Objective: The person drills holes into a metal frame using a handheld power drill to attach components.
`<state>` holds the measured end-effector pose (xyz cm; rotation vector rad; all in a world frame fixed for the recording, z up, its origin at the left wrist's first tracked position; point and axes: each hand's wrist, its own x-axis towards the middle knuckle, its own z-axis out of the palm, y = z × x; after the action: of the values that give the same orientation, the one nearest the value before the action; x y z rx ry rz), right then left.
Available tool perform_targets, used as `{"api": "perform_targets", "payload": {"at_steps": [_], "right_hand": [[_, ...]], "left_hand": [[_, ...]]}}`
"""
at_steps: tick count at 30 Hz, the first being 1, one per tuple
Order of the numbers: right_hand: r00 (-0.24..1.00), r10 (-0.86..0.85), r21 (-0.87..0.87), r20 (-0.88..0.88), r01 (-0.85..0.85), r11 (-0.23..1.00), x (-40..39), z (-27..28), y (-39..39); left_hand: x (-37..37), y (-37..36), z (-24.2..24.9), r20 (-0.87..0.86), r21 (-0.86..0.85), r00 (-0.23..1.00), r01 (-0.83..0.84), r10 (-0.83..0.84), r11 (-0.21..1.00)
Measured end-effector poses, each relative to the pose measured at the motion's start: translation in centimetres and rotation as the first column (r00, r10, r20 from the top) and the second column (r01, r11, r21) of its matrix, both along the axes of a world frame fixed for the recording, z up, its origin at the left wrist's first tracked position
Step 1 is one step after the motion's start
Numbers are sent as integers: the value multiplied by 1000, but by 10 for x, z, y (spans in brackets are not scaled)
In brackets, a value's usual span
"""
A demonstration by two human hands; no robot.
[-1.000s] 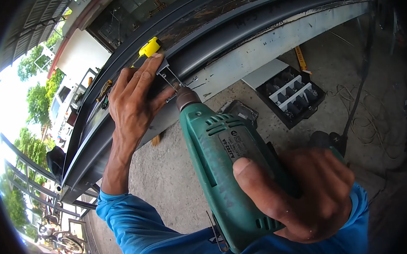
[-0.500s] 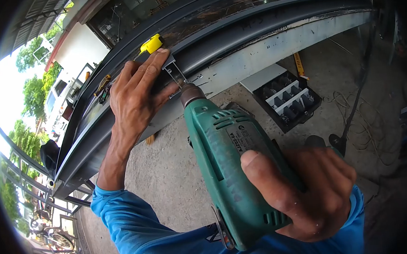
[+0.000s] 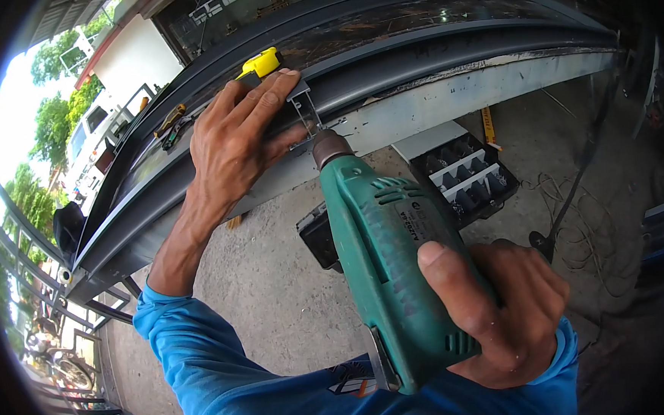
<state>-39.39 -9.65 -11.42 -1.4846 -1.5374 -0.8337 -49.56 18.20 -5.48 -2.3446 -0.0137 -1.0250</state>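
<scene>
My right hand (image 3: 505, 311) is wrapped round the body of a green power drill (image 3: 388, 257). The drill's dark chuck (image 3: 331, 148) points up and away, close to a small metal bracket (image 3: 304, 106). My left hand (image 3: 233, 137) presses that bracket against the dark metal frame (image 3: 384, 71), its fingers over the top edge and its thumb below. Just beyond my left fingertips lies a yellow tape measure (image 3: 262, 62) on the frame. The drill's tip is too small to make out clearly against the bracket.
Pliers and a yellow-handled tool (image 3: 170, 120) lie on the frame at left. Under it on the concrete floor (image 3: 268, 287) are a divided black box (image 3: 467, 180), a dark case (image 3: 317, 237), a yellow level (image 3: 488, 126) and a loose cable (image 3: 584, 230).
The view has shifted, so the hands, drill and bracket appear slightly further right. My grip on the drill and my hold on the bracket look the same.
</scene>
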Motion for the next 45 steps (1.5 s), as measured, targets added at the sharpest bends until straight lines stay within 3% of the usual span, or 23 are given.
{"api": "perform_targets", "payload": {"at_steps": [16,32,45], "right_hand": [[998,-12,49,60,9,999,7,4,9],[1000,1,-13,-16,-1,1000,3,9,6],[1000,-19,-15,24,19,1000,5,5,9]], "left_hand": [[0,4,1,0,14,1000,7,-7,1000],[-1,4,2,-13,-31,1000,28,-28,999],[-1,6,1,-10,-26,1000,8,-8,1000]]}}
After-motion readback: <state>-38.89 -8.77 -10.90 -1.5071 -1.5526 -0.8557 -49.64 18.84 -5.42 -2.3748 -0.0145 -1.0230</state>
